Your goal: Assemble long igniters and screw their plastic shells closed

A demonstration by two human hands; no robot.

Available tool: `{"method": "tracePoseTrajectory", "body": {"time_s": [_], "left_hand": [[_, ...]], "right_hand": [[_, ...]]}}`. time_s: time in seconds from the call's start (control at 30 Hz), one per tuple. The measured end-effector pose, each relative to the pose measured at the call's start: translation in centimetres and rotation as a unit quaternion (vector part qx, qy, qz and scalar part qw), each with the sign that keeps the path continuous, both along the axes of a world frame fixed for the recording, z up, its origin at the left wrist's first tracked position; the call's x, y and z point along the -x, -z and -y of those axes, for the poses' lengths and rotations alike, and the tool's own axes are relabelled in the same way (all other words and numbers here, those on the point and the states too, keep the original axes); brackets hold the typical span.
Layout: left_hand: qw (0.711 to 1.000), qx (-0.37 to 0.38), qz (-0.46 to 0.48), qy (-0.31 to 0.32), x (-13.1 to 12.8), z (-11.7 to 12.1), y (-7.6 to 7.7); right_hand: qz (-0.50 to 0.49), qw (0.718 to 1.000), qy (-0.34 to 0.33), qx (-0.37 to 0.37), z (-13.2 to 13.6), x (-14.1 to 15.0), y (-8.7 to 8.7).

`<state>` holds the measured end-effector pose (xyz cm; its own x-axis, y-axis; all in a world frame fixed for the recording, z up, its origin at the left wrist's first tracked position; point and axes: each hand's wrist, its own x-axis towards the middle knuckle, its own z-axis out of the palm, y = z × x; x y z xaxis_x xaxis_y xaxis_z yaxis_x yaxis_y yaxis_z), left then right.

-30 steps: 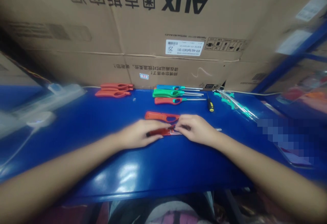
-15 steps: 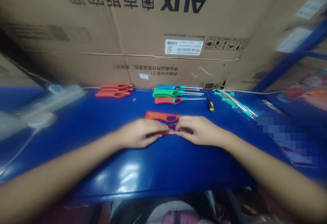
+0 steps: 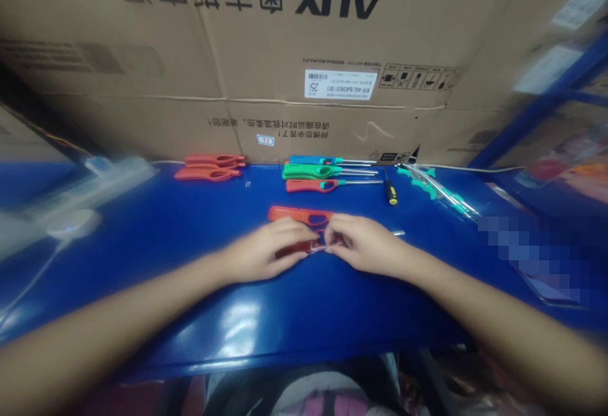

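On the glossy blue tabletop [image 3: 190, 315], a blurred white power strip [image 3: 121, 178] lies at far left, followed by smooth red plastic handles [image 3: 209, 172] with looped grips. At near centre, the left hand [image 3: 270, 248] grasps the slender red housing [image 3: 297, 249]; just beyond lies an orange shell [image 3: 294, 214], with metal-tubed lighters [image 3: 311, 172] farther off. The right hand [image 3: 368, 243] is closed on the housing's right portion, partly obscuring it; farther right lie a black-and-yellow screwdriver [image 3: 391, 194] and thin metal tubes with green fittings [image 3: 446, 195].

A metal rod's tip [image 3: 399, 233] reappears beyond the right hand [image 3: 368, 242].
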<state>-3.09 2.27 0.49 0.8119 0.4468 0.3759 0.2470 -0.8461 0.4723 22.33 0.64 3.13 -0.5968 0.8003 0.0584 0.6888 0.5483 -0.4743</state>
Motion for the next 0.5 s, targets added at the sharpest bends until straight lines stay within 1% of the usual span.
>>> {"method": "tracePoseTrajectory", "body": {"time_s": [0.13, 0.23, 0.37, 0.43, 0.5], "left_hand": [[1.000, 0.011, 0.004, -0.007, -0.1, 0.1, 0.2], [1.000, 0.008, 0.013, -0.010, 0.0, 0.2, 0.2], [1.000, -0.006, 0.018, -0.008, 0.0, 0.2, 0.0], [1.000, -0.011, 0.019, -0.008, 0.0, 0.2, -0.1], [1.000, -0.014, 0.022, -0.009, 0.0, 0.3, -0.2]], "right_hand": [[-0.033, 0.999, -0.014, 0.009, -0.1, -0.1, 0.0], [-0.073, 0.996, -0.024, 0.036, -0.4, -0.6, -0.3], [-0.060, 0.995, -0.034, 0.078, -0.9, -1.3, -0.9], [-0.046, 0.995, -0.056, 0.066, -1.1, -1.5, -1.0], [-0.033, 0.995, -0.089, 0.037, -1.1, -1.6, -0.9]]}}
